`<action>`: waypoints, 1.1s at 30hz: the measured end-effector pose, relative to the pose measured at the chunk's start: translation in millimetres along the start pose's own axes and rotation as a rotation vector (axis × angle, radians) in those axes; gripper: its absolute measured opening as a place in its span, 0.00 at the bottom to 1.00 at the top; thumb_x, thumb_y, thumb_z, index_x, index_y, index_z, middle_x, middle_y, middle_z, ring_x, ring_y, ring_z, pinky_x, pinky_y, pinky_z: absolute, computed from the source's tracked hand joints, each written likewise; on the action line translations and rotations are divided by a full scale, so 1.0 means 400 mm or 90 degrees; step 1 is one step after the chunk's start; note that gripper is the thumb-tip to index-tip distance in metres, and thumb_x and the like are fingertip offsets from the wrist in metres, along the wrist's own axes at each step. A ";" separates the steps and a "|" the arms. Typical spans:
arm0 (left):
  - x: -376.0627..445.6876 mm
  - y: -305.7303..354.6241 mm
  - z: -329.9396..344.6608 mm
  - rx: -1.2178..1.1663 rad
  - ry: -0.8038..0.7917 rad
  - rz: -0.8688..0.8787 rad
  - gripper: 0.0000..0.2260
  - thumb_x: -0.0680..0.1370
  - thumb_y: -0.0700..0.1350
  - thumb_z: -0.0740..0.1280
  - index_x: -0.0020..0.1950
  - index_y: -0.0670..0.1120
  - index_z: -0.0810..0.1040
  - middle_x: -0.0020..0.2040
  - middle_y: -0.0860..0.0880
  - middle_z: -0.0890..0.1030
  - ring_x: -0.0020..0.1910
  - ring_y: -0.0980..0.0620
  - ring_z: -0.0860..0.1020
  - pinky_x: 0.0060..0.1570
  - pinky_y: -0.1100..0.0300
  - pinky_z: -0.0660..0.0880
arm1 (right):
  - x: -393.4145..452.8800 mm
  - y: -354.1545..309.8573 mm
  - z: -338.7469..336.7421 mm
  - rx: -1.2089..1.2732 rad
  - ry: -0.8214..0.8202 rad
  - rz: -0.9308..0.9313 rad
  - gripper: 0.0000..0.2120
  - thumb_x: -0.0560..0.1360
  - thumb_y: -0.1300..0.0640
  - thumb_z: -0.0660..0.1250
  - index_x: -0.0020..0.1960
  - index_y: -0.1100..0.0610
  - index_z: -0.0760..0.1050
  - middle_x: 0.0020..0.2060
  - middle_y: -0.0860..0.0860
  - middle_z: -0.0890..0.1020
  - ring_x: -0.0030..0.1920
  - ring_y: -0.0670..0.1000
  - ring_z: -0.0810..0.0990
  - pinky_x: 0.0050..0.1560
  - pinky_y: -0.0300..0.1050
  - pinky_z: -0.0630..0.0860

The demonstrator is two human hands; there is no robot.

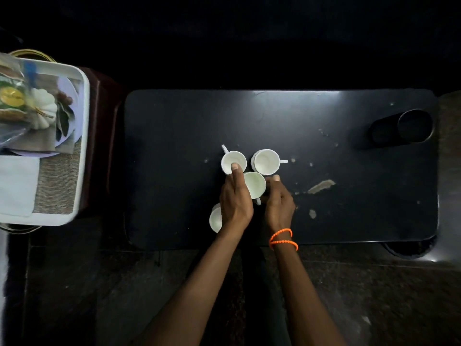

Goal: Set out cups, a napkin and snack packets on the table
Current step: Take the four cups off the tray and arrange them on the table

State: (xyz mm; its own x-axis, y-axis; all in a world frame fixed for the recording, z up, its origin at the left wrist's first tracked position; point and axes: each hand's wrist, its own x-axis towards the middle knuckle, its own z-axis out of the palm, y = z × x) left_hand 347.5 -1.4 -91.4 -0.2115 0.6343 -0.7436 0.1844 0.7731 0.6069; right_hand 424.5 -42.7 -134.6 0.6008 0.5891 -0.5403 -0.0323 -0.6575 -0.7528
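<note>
Four white cups are seen clustered near the middle of a dark, scuffed surface (324,116), viewed from above. The far-left cup (233,161) stands upright with its handle pointing away and to the left; the far-right cup (266,161) stands just beside it, its handle turned to the right. A third cup (255,184) is placed just in front of these two, between the two hands, with its handle pointing toward the near edge. A fourth cup (215,218) is partly hidden under the left wrist, nearer the front edge of the surface.

The left hand (235,201) is laid over the cluster with its fingers extended, one fingertip resting on the near rim of the far-left cup; nothing is gripped by it. The right hand (279,203) is curled beside the third cup, its fingers against the cup's right side, though whether the cup is actually clasped cannot be told. An orange beaded bracelet (283,239) is worn on the right wrist.

A dark cylindrical tumbler (414,126) is seen at the far right corner of the surface. To the left, well apart from the cups, a white tray (83,136) is set on a separate stand, holding a folded white napkin (17,184), snack packets (15,101) and a woven cloth (57,181).
</note>
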 end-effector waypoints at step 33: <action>-0.134 -0.131 0.076 0.100 -0.026 0.110 0.20 0.87 0.56 0.55 0.60 0.49 0.83 0.56 0.59 0.82 0.63 0.50 0.79 0.66 0.51 0.73 | -0.075 0.097 -0.157 0.006 0.045 0.051 0.21 0.83 0.42 0.57 0.48 0.51 0.85 0.43 0.48 0.88 0.47 0.48 0.86 0.51 0.50 0.81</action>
State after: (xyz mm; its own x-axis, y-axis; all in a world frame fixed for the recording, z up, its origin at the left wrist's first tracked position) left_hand 378.3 -76.0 -91.8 -0.1254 0.7534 -0.6455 0.3628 0.6404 0.6770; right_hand 455.5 -115.4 -124.0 0.6512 0.4995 -0.5714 -0.0903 -0.6966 -0.7118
